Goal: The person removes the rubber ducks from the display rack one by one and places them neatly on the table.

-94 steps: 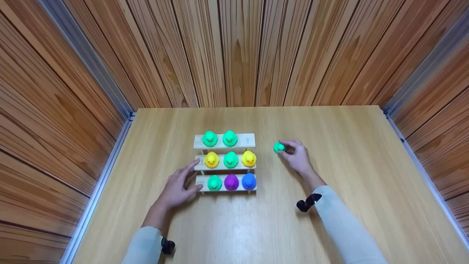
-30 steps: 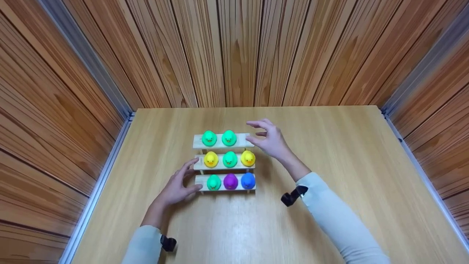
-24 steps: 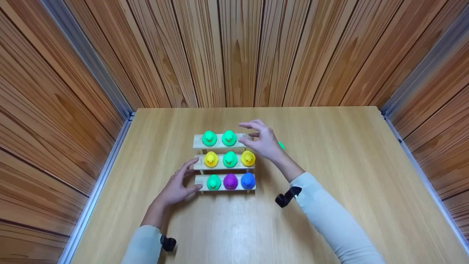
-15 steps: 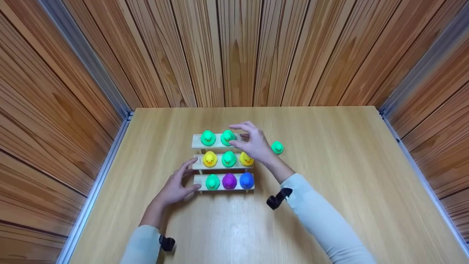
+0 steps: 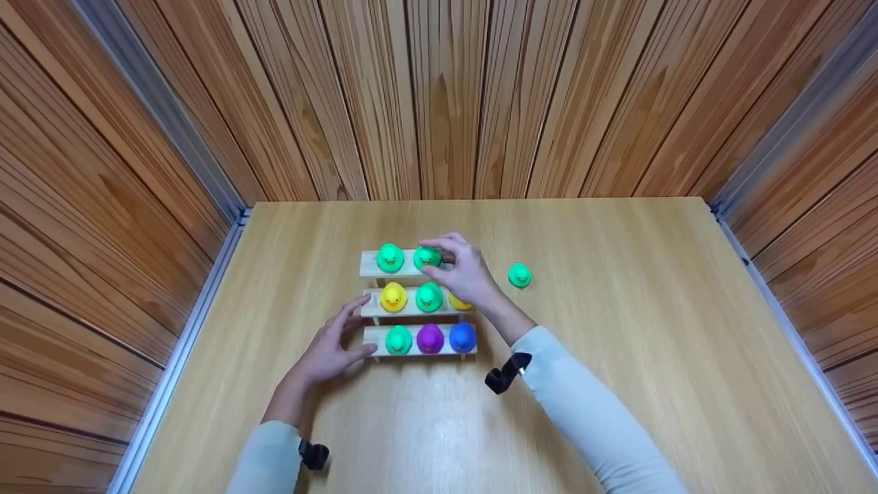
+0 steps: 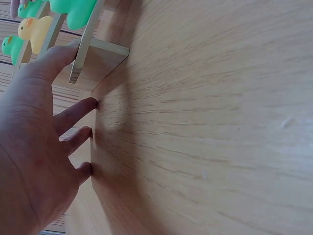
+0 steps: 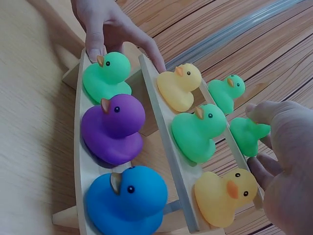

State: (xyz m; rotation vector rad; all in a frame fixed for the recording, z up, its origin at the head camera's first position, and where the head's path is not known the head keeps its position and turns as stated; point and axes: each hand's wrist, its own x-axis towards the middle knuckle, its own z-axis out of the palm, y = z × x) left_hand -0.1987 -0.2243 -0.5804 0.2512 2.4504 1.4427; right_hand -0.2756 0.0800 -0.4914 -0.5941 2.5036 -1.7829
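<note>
A wooden three-tier rack (image 5: 370, 265) bears rubber ducks on its shelves. My right hand (image 5: 466, 271) is at the top shelf, thumb and fingers around the right-hand green rubber duck (image 5: 426, 257); the right wrist view shows that green duck (image 7: 247, 136) between them. Another green duck (image 5: 389, 258) sits to its left. My left hand (image 5: 334, 348) touches the rack's left end with fairly straight fingers; in the left wrist view the thumb (image 6: 61, 56) meets the lowest shelf's edge. My right hand partly covers the middle shelf's right yellow duck (image 5: 458, 302).
A loose green duck (image 5: 519, 275) sits on the table right of the rack. The middle shelf also has a yellow duck (image 5: 393, 297) and a green one (image 5: 429, 297). Below stand green (image 5: 398, 340), purple (image 5: 430, 339) and blue ducks (image 5: 462, 337). Wood-patterned walls (image 5: 446, 103) surround the table.
My right hand released the loose green duck on the table, moved left over the rack and took hold of the top shelf's right-hand duck. My left hand stayed at the rack.
</note>
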